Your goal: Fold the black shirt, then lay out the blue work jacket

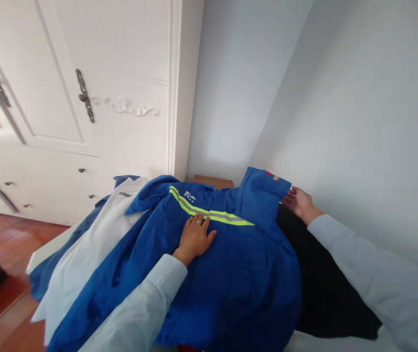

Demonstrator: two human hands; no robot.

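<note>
A blue work jacket (227, 264) lies spread out, with a yellow-green and grey reflective stripe and a small white logo across its chest. My left hand (194, 237) rests flat on the front just below the stripe, fingers apart, a ring on one of them. At the right, the jacket's sleeve (260, 195) is folded upward and shows a small red and yellow patch. My right hand (299, 203) grips the outer edge of this sleeve; its fingertips are partly hidden.
A white garment (95, 234) with dark lettering lies left of the jacket, and a black cloth (322, 278) to its right. Behind stand a brown box (212, 181) and the grey wall (245, 88). A white wardrobe (132, 58) rises at the left, above a reddish wooden floor (7, 234).
</note>
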